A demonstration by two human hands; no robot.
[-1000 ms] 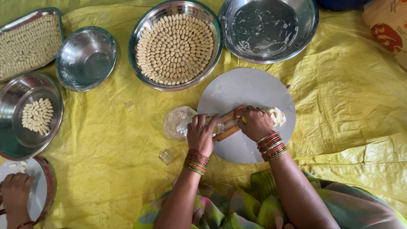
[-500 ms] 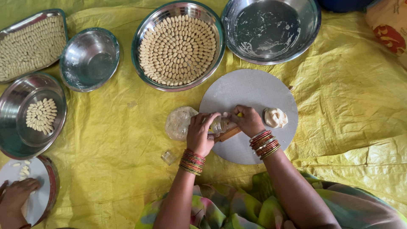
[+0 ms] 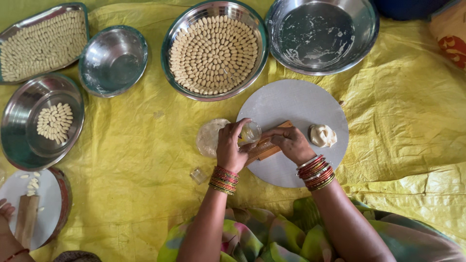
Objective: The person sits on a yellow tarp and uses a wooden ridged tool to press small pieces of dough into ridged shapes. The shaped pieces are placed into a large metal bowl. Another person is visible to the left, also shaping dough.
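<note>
Change since earlier frame: the left hand (image 3: 232,148) has lifted a small clear cup (image 3: 251,131) over the near end of the ridged wooden board (image 3: 264,147); the right hand (image 3: 291,143) has drawn back from the dough lump (image 3: 323,135) and is now lying on the board.
Left hand: fingers are curling around the cup, closed on it, holding it just above the edge of the round grey slab (image 3: 296,104).
Right hand: palm down, fingers loosely bent and pressing on the wooden board; whether anything is sitting under the fingertips cannot be told.
Wooden board: lying tilted across the left part of the slab, mostly covered by both hands.
Dough lump: resting on the slab, just right of the right hand, not touching it.
Flat dough disc (image 3: 209,136): lying on the yellow sheet (image 3: 126,155), just left of the slab, beside the left hand.
Small clear piece (image 3: 198,175): lying on the sheet near the left wrist.
Large steel dish (image 3: 213,48): sitting beyond the slab, holding shaped dough pieces in rings.
Empty steel basin (image 3: 323,34): standing to the right of that dish, smeared with white residue.
Small steel bowl (image 3: 113,59): standing to the left of the dish.
Steel tray (image 3: 43,41): at far left, packed with pieces in rows.
Second steel dish (image 3: 41,119): at left, 1 small cluster of pieces inside.
Other person: 1 hand (image 3: 6,213) is showing at the lower left beside a second slab (image 3: 41,206) with a wooden board on it.
</note>
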